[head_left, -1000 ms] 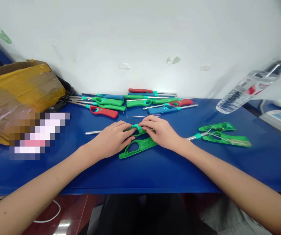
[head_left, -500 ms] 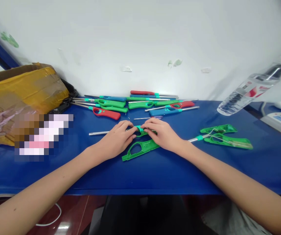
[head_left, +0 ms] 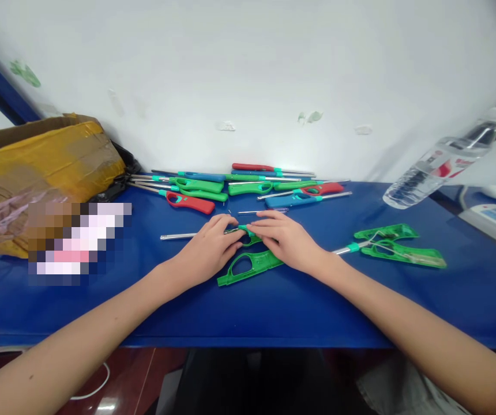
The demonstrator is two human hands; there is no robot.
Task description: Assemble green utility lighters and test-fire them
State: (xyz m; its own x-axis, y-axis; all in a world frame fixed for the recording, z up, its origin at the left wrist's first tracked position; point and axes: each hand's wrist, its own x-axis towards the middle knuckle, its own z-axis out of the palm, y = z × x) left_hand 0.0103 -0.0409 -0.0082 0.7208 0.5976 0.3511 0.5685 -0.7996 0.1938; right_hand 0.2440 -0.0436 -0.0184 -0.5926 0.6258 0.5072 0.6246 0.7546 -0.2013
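Note:
A long-nosed gas lighter (head_left: 253, 238) with its green handle partly opened lies across the blue table, its metal tube (head_left: 177, 236) pointing left. My left hand (head_left: 208, 249) is closed around it near the teal collar, thumb and fingers bent. My right hand (head_left: 289, 238) bears on the handle from the other side with its fingertips close to my left ones; the fingers hide most of the handle. Just below lies a loose green handle half (head_left: 254, 266), its ribbed inside facing up and its right end under my right hand. Beyond my fingers rests a small screwdriver (head_left: 265, 211).
To the right lies another lighter with split green handle halves (head_left: 404, 253) and thin wires. Several red, green and blue lighters (head_left: 194, 202) are piled along the wall. A taped cardboard box (head_left: 44, 173) stands left, a water bottle (head_left: 438, 164) and a white device (head_left: 494, 222) right.
My right fingers have straightened somewhat and shifted slightly left over the lighter's collar. My left hand stays at the lighter. The whole view has shifted slightly downward.

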